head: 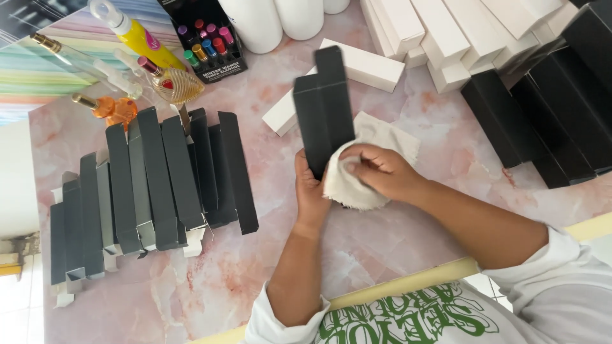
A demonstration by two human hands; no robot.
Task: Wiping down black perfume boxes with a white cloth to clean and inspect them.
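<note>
Nearest the camera, two bare forearms come out of white sleeves over the pink marbled table (pixel 382 248). The left hand (pixel 310 191) is wrapped around the lower end of a tall black box (pixel 324 108), fingers closed on it from behind so that the box stands tilted slightly above the tabletop, its open flap at the far end. The right hand (pixel 382 171) sits just beside it, fingers curled tight on a bunched white cloth (pixel 360 172) that presses against the box's lower right edge; part of the cloth spreads out behind the box. To the left, a row of flattened black cartons (pixel 159 185) lies fanned across the table, overlapping one another, with grey ones toward the left edge. Just beyond the held box, two white boxes (pixel 357 67) lie on the marble, one touching the other. Further off to the right, black boxes (pixel 548 114) lie packed side by side, and behind them white boxes are stacked in a slanting pile (pixel 446 32). At the far left stand an orange bottle (pixel 113 108), a gold perfume bottle (pixel 172 83), a yellow bottle with a white cap (pixel 137 35) and a black display box of small coloured vials (pixel 207 41). White cylindrical containers (pixel 274 19) stand at the far edge.
</note>
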